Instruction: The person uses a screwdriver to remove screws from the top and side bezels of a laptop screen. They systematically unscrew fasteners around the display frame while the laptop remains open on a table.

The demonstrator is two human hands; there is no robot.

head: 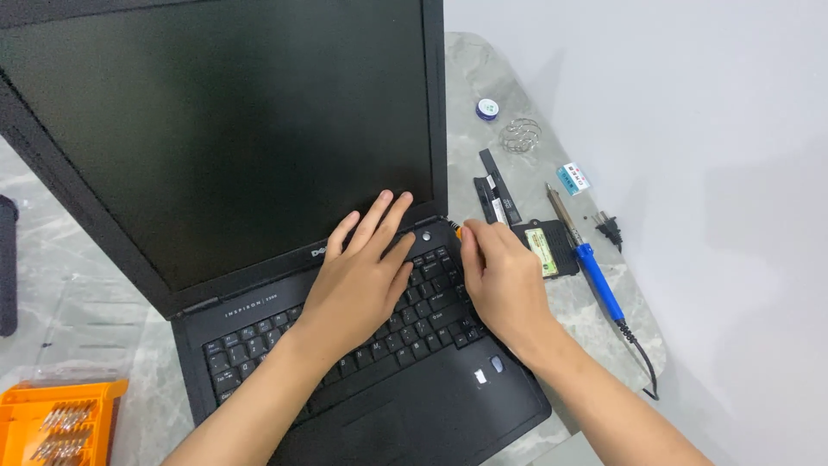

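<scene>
Marble tabletop (517,147) held a laptop (259,173); left hand (362,276) lay flat, steadying it, right hand (500,280) pinched an orange-tipped tool (458,230) at two o'clock.

One head-mounted camera looks steeply down and forward from above the person's forearms. It sits close: the laptop (259,216) fills most of the frame, its screen cut by the top and left edges. The marble table (483,69) runs toward a white wall (690,103) at right. No second view exists.
</scene>
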